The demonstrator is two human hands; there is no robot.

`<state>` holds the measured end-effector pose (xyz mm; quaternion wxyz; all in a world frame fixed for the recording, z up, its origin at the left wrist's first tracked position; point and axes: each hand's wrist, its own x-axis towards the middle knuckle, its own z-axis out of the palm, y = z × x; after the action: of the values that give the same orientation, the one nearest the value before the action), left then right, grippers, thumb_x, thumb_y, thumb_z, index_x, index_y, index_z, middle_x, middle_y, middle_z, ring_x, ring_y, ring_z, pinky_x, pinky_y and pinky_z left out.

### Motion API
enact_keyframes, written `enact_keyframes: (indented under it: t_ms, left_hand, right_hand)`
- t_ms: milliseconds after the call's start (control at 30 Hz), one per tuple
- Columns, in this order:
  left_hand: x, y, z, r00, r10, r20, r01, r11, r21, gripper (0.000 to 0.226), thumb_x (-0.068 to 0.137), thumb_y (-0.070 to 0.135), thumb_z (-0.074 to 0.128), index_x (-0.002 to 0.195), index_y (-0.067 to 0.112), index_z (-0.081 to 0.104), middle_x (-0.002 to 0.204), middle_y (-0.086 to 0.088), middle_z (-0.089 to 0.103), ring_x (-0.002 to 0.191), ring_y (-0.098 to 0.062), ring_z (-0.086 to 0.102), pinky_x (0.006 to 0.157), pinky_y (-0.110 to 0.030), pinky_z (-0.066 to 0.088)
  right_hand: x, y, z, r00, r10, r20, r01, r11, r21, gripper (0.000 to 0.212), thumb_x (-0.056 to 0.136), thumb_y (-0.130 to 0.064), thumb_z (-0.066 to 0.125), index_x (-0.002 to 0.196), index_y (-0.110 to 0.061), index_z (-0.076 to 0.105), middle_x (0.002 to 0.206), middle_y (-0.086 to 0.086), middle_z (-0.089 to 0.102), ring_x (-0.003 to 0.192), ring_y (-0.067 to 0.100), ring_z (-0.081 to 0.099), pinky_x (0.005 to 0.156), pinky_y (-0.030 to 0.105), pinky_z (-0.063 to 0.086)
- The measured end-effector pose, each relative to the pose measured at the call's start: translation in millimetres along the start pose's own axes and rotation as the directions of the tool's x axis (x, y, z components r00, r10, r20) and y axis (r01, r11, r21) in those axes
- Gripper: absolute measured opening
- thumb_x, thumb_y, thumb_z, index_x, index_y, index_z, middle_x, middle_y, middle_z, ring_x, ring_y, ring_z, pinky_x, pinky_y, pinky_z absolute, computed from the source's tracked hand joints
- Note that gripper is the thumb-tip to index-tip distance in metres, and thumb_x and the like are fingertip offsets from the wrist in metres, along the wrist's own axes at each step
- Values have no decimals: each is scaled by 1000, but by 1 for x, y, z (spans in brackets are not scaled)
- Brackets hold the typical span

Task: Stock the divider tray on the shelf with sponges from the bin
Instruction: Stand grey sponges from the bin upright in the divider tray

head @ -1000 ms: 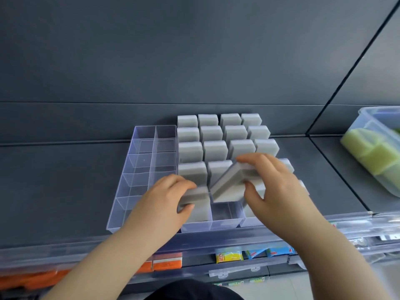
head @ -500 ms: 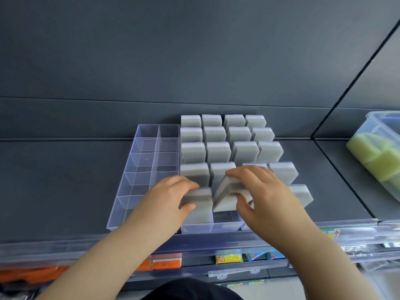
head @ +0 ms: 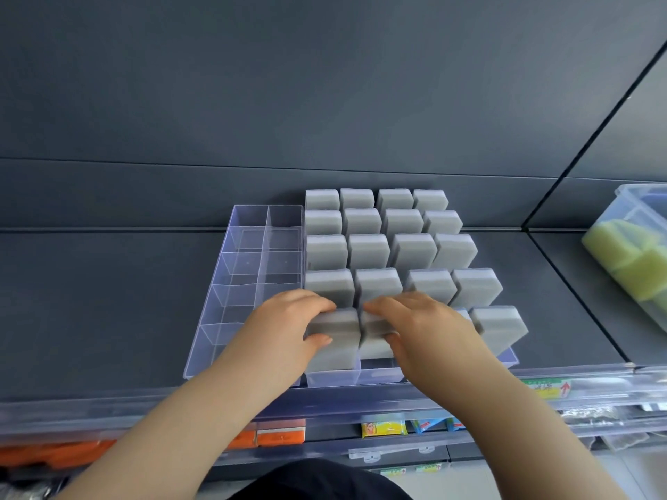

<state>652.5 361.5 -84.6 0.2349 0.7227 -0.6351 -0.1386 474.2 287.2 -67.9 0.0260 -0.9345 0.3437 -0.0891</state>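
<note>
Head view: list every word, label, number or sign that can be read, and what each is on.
No text can be read.
Shelf-edge label: green and yellow print with a red arrow, too blurred.
Yellow packet below the shelf: print too small.
Blue packets: print too small.
Grey sponges, divider tray: no marks visible.

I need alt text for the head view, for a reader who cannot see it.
The left hand grips a grey sponge, the right hand its neighbour, in the front row of a clear divider tray on a dark shelf. Its two left columns look empty; a bin of green sponges stands at right.
</note>
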Motion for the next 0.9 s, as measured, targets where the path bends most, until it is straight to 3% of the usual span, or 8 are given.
enact_keyframes:
  t_ms: [100, 233, 433, 600, 733, 900]
  left_hand:
    - [0, 0, 0, 1000, 5, 1, -5, 1000, 2, 41, 88, 29, 61, 129, 32, 52, 127, 19, 49, 117, -3, 43, 93, -11, 25]
    - [0, -1, 0, 1000, 27, 0, -27, 1000, 8, 41, 88, 28, 63, 127, 32, 54, 126, 19, 51, 117, -3, 43, 94, -11, 25]
    - [0, -2, 0, 998, 59, 2, -59, 998, -14, 43, 87, 30, 63, 128, 33, 52, 123, 20, 49, 114, -2, 44, 93, -11, 27]
    - [2, -2, -4, 993, 106, 47, -103, 994, -46, 51, 85, 44, 60, 133, 34, 46, 127, 19, 45, 115, -4, 45, 96, -22, 39]
    - [5, 2, -11, 985, 173, -11, -173, 985, 21, 45, 90, 49, 47, 132, 31, 49, 128, 16, 49, 116, -5, 46, 91, -24, 43]
    - [13, 30, -10, 931, 341, -129, -308, 926, 220, 39, 88, 39, 41, 106, 19, 68, 97, 6, 67, 88, -16, 64, 63, -27, 51]
  right_hand:
    - [3, 1, 3, 994, 53, 93, -55, 998, 21, 56, 87, -7, 51, 134, -34, 41, 117, -5, 57, 107, 16, 52, 67, 21, 33]
    - [8, 1, 7, 986, 100, 136, -105, 994, 32, 57, 88, -7, 49, 136, -35, 37, 118, -2, 55, 106, 18, 52, 75, 25, 41]
    - [8, -2, 9, 987, 94, 128, -92, 995, -23, 54, 88, -9, 52, 134, -33, 38, 119, -5, 55, 106, 17, 52, 71, 23, 37]
    - [0, -6, -4, 989, 118, 90, -126, 987, 95, 52, 93, -24, 52, 140, -33, 32, 146, -15, 34, 133, 6, 31, 98, 20, 34]
    - [-13, -1, -16, 978, 204, -48, -189, 958, 215, 48, 90, -31, 56, 136, -30, 42, 144, -15, 38, 130, 5, 38, 97, 18, 33]
    - [-45, 32, -36, 917, 336, -217, -282, 928, 245, 45, 86, -34, 60, 129, -26, 52, 129, -9, 56, 108, 7, 52, 85, 15, 33]
